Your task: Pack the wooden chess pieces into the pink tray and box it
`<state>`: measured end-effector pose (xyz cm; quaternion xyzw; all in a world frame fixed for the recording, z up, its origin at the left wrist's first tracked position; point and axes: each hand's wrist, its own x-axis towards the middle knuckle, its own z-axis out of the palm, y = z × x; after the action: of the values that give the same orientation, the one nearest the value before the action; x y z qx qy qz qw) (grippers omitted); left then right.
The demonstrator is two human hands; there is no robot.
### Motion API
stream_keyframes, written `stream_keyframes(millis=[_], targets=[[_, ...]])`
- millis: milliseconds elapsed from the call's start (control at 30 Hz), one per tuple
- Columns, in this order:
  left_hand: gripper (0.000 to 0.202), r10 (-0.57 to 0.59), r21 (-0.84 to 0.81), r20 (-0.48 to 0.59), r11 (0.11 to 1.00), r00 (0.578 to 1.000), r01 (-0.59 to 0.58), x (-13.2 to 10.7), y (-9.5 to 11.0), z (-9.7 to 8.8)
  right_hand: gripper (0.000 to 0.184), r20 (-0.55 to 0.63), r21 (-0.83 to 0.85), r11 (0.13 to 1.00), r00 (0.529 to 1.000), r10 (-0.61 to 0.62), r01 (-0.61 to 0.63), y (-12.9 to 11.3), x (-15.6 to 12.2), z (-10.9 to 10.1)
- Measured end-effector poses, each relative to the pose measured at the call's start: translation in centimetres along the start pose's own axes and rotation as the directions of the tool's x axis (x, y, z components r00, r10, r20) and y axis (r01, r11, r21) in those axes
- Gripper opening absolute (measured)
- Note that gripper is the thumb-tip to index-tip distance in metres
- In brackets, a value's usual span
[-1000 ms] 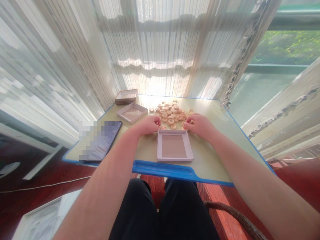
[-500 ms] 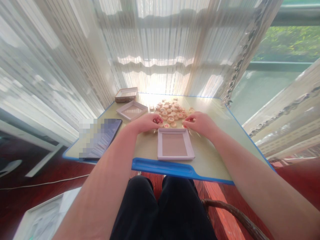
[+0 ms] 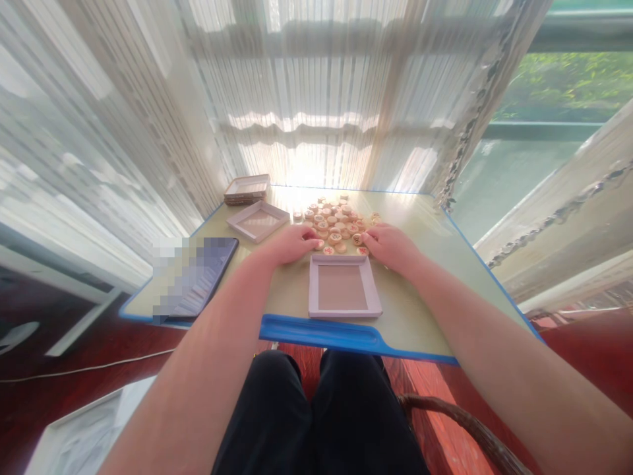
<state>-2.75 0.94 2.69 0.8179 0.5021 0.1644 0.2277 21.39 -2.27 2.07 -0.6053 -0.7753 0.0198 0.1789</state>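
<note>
On the tabletop [image 3: 455, 237], game pieces [image 3: 335, 221] lie heaped between and beyond the left hand [image 3: 297, 244] and right hand [image 3: 390, 244]; whether either grips one, I cannot tell. An open box [image 3: 342, 288] sits nearer the blue edge [image 3: 321, 332], with room rightward.

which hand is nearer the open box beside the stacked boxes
Left. The left hand is just right of the open box and slightly in front; the right hand is farther away, at the right side of the round pieces.

Backlight's pretty blown out through the curtain [image 3: 306, 92] at top center, glare's hazing the table [image 3: 420, 214], blocky pixelation mid-left, stretchy wide-angle corners.
</note>
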Motion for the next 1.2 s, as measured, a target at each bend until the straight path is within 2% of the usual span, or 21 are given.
stream_keyframes(millis=[200, 267, 367, 433, 567, 700, 933, 1100, 1200], targets=[[0.022, -0.003, 0.057, -0.161, 0.998, 0.987, 0.012, 0.2, -0.2, 1.0, 0.037, -0.028, 0.010, 0.997, 0.997, 0.074, -0.073, -0.1, 0.0, -0.1], [0.024, 0.061, 0.092, -0.243, 0.995, 0.968, -0.039, 0.4, -0.1, 1.4, 0.034, -0.035, 0.057, 0.996, 0.997, 0.066, -0.064, -0.2, -0.2, -0.1], [0.026, 0.201, 0.156, -0.318, 0.975, 0.927, -0.158, 0.8, -0.2, 1.8, 0.029, -0.055, 0.164, 0.986, 0.998, -0.013, 0.022, -0.5, -0.3, 0.1], [0.027, 0.247, 0.170, -0.313, 0.965, 0.917, -0.201, 1.1, -0.4, 1.9, 0.030, -0.058, 0.213, 0.973, 0.995, -0.085, 0.095, -0.6, -0.2, 0.2], [0.028, 0.232, 0.160, -0.280, 0.968, 0.932, -0.193, 1.2, -0.6, 2.0, 0.041, 0.001, 0.203, 0.966, 0.987, -0.163, 0.160, -0.7, 0.0, 0.5], [0.024, 0.184, 0.182, -0.297, 0.974, 0.937, -0.134, 1.0, -0.4, 1.8, 0.042, 0.063, 0.147, 0.980, 0.988, -0.144, 0.134, -0.5, -0.1, 0.6], [0.022, 0.061, 0.161, -0.353, 0.987, 0.934, -0.004, 0.8, -0.5, 1.5, 0.025, -0.024, 0.117, 0.991, 0.998, -0.056, 0.059, 0.0, 0.1, 0.4], [0.021, 0.003, 0.111, -0.316, 0.993, 0.949, 0.034, 0.9, -0.7, 1.3, 0.028, -0.038, 0.125, 0.992, 0.999, -0.017, 0.022, -0.2, 0.2, 0.6], [0.024, 0.023, 0.123, -0.310, 0.992, 0.950, 0.016, 1.2, -0.6, 1.5, 0.032, -0.032, 0.122, 0.992, 0.999, -0.024, 0.027, -0.1, 0.3, 0.7]])
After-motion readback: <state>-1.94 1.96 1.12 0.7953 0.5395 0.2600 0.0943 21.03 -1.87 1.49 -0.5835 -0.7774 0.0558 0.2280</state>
